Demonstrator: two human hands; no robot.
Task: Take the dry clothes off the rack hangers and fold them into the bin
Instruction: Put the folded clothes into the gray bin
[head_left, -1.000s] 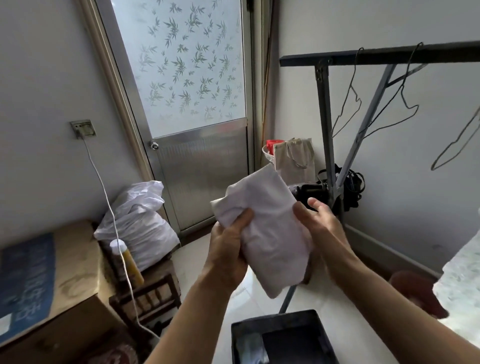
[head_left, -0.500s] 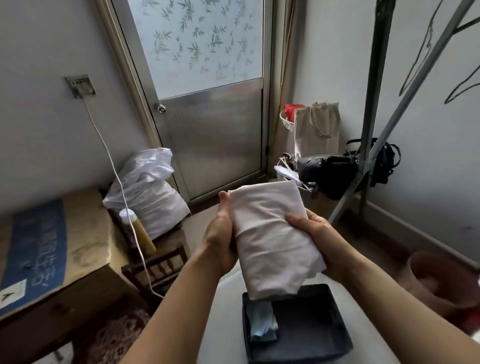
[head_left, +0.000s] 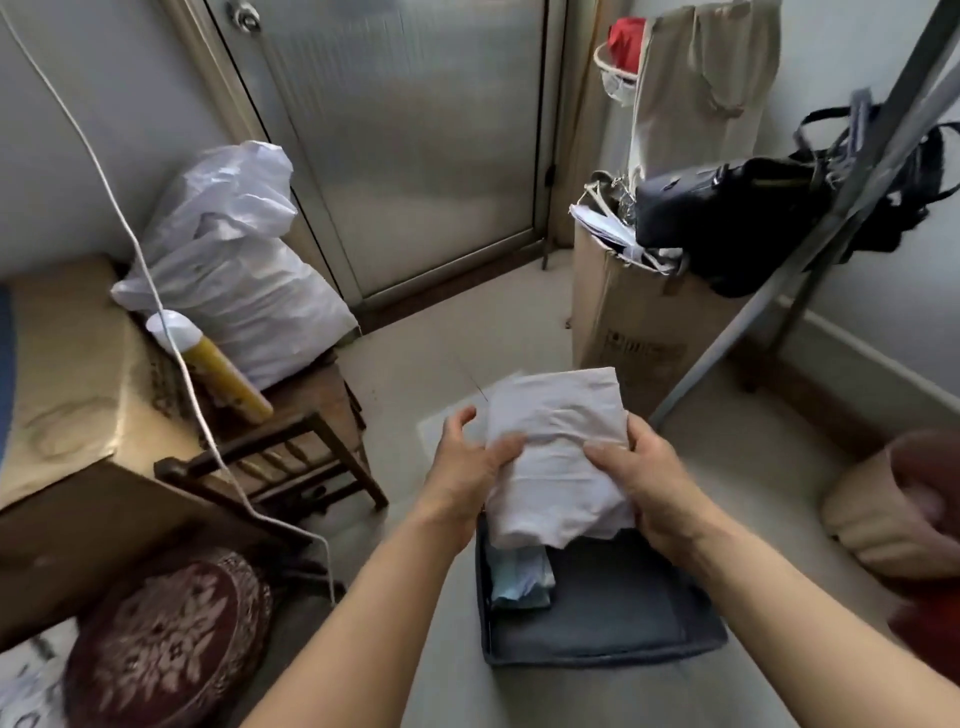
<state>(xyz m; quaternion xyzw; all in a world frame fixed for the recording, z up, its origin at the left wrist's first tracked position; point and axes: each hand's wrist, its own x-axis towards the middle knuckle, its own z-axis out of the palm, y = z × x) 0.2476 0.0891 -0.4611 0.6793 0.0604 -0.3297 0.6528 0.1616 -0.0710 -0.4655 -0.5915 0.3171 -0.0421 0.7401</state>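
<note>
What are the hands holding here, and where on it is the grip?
Both hands hold one folded white garment above the dark bin. The left hand pinches its left edge; the right hand grips its right edge, thumb on top.

Two bare forearms reach forward from bottom of view, converging toward centre. Left hand (head_left: 470, 460) on left side of folded white cloth (head_left: 558, 457): thumb pressed across cloth's front, index finger raised and loosely curled just off its left edge. Right hand (head_left: 641, 480) grips cloth's right side, thumb on top, fingers wrapped beneath, out of sight. Wrists roughly level, both palms turned inward.
</note>
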